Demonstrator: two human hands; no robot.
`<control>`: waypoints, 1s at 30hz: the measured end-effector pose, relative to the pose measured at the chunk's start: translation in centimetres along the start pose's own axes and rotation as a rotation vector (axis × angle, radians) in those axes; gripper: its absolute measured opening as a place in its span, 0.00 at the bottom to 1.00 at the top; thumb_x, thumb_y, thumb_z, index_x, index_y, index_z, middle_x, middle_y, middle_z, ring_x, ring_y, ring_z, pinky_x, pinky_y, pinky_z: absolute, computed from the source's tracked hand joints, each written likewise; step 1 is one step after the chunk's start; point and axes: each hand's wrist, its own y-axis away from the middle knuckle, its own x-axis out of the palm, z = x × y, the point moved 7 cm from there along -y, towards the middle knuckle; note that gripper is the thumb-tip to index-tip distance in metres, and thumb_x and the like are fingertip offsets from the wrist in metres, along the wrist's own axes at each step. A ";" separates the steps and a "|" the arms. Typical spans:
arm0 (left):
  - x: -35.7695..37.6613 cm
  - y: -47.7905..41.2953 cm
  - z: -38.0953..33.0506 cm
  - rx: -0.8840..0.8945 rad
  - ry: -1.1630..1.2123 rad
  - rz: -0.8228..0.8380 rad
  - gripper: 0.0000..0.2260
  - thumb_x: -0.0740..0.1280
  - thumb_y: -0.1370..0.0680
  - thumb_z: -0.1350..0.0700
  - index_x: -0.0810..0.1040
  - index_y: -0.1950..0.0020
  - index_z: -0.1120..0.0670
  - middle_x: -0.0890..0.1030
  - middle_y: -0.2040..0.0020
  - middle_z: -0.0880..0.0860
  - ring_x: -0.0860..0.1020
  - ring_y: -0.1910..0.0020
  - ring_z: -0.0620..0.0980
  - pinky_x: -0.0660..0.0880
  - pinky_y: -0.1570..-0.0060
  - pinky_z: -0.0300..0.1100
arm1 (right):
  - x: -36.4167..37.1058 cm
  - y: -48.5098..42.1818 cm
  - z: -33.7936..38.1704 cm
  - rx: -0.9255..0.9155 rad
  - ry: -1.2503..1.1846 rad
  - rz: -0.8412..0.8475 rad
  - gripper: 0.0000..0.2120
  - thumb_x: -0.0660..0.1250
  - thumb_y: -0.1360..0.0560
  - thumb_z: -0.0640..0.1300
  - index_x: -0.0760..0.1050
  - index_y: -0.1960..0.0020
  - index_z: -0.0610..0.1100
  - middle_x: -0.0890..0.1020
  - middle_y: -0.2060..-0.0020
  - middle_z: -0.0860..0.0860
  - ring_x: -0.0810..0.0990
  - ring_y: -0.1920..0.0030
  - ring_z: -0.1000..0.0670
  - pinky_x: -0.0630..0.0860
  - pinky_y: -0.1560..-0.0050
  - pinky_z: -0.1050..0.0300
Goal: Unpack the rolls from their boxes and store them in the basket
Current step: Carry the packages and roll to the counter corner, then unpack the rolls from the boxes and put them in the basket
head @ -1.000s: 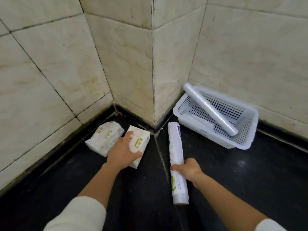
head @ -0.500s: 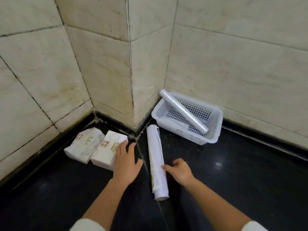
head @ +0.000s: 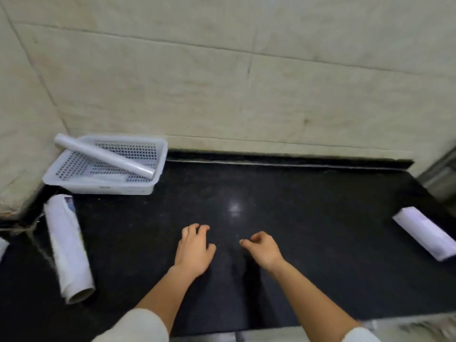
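I'm looking down at the black counter (head: 308,230). The white basket (head: 158,166) is sitting far left, one bare roll (head: 103,156) lying slantwise across it. Two boxed rolls are lying apart, left (head: 66,245) and right (head: 424,233). My left hand (head: 193,248) and right hand (head: 262,249) are hovering mid-counter, loosely open, gripping nothing.

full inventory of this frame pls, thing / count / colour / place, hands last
White perforated plastic basket: 1, white, far left on the counter, by the wall corner.
Clear-wrapped roll: 1, translucent white, lying diagonally across the basket, its upper end over the rim.
White paper-wrapped tube: 1, white with a printed patch, flat on the counter in front of the basket.
White wrapped package: 1, white, right edge of the counter.
White object at the left edge: 1, mostly cut off, cannot identify.
Black stone counter: 1, black, glossy.
Tiled wall: cream, behind the counter.
Left hand: empty, fingers spread, above the counter.
Right hand: empty, fingers loosely curled.
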 end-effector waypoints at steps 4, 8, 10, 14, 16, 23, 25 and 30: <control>7.7 0.8 -9.7 0.056 -0.006 0.093 0.22 0.60 0.23 0.51 0.65 0.29 0.53 0.65 0.30 0.53 0.59 0.30 0.54 0.65 0.33 0.49 | -9.3 -0.4 -7.7 0.033 -0.053 -0.066 0.19 0.72 0.28 0.51 0.73 0.45 0.40 0.79 0.51 0.48 0.78 0.49 0.47 0.70 0.51 0.58; 15.6 2.2 -19.8 0.091 -0.010 0.140 0.21 0.60 0.22 0.51 0.65 0.30 0.53 0.65 0.30 0.54 0.59 0.29 0.54 0.66 0.34 0.49 | -18.6 -0.9 -16.2 0.071 -0.068 -0.102 0.14 0.72 0.28 0.50 0.72 0.52 0.43 0.78 0.57 0.49 0.76 0.53 0.48 0.69 0.52 0.57; 19.2 2.9 -24.7 0.096 -0.012 0.168 0.21 0.60 0.22 0.51 0.65 0.30 0.53 0.64 0.29 0.54 0.58 0.29 0.54 0.66 0.35 0.50 | -23.2 -1.0 -20.4 0.091 -0.067 -0.133 0.13 0.72 0.28 0.49 0.70 0.56 0.43 0.77 0.60 0.50 0.75 0.55 0.48 0.68 0.53 0.57; 25.1 3.6 -33.5 0.133 -0.010 0.220 0.21 0.59 0.22 0.51 0.63 0.29 0.52 0.60 0.26 0.55 0.54 0.26 0.54 0.64 0.33 0.51 | -32.2 -1.3 -26.6 0.142 -0.078 -0.189 0.13 0.72 0.29 0.48 0.71 0.56 0.43 0.78 0.60 0.49 0.75 0.56 0.48 0.69 0.52 0.56; 27.2 3.1 -37.0 0.161 -0.027 0.240 0.22 0.58 0.21 0.51 0.62 0.28 0.52 0.58 0.25 0.56 0.53 0.25 0.55 0.63 0.32 0.50 | -36.2 -2.3 -28.3 0.141 -0.066 -0.223 0.13 0.72 0.28 0.48 0.74 0.53 0.40 0.79 0.59 0.48 0.77 0.55 0.47 0.69 0.52 0.56; 32.4 -2.1 -44.8 0.204 -0.078 0.215 0.27 0.59 0.22 0.49 0.56 0.25 0.54 0.51 0.22 0.59 0.49 0.24 0.57 0.55 0.27 0.50 | -46.0 -8.7 -29.0 0.032 0.032 -0.305 0.15 0.70 0.26 0.48 0.75 0.44 0.41 0.79 0.49 0.46 0.77 0.52 0.47 0.68 0.52 0.58; 33.7 -4.0 -46.3 0.206 -0.094 0.189 0.28 0.57 0.21 0.47 0.53 0.24 0.54 0.48 0.22 0.60 0.46 0.23 0.57 0.50 0.25 0.49 | -48.1 -10.8 -28.7 -0.005 0.109 -0.337 0.17 0.70 0.27 0.49 0.74 0.43 0.42 0.77 0.45 0.46 0.77 0.46 0.45 0.70 0.50 0.56; 37.4 -6.6 -48.6 0.160 -0.192 0.212 0.30 0.49 0.20 0.42 0.43 0.23 0.52 0.39 0.22 0.59 0.38 0.24 0.57 0.39 0.26 0.52 | -51.5 -15.2 -28.1 -0.056 0.390 -0.320 0.28 0.69 0.28 0.53 0.68 0.32 0.44 0.72 0.37 0.46 0.69 0.35 0.45 0.70 0.36 0.50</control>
